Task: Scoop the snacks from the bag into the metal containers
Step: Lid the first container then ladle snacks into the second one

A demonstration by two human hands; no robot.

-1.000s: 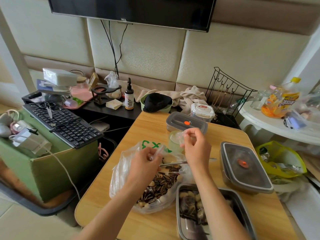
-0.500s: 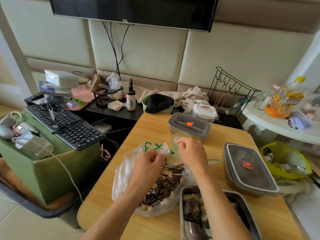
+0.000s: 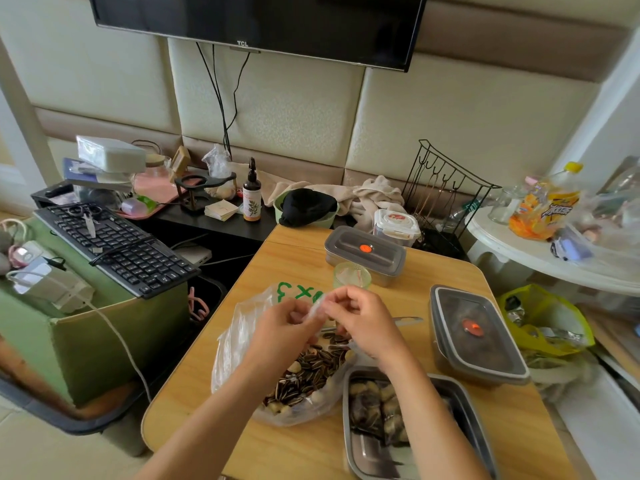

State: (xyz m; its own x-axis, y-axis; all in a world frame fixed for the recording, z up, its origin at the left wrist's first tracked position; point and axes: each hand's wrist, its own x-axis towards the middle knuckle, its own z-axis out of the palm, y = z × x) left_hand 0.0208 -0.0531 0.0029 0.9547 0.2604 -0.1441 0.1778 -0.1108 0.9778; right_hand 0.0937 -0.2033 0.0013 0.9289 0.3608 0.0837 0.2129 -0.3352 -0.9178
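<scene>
I see the left hand (image 3: pixel 281 329) and right hand (image 3: pixel 365 323) both pinching the seed bag (image 3: pixel 239 341) mouth at centre. The open steel container (image 3: pixel 475 408) at five o'clock seems part-filled, and many sunflower seeds (image 3: pixel 311 370) remain bagged.

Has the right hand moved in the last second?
Yes: the right hand came back from the green cup toward the left hand over the bag.

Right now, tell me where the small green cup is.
In the head view the small green cup stands near the middle of the table, just in front of the far lidded metal container and beyond the snack bag.
</scene>
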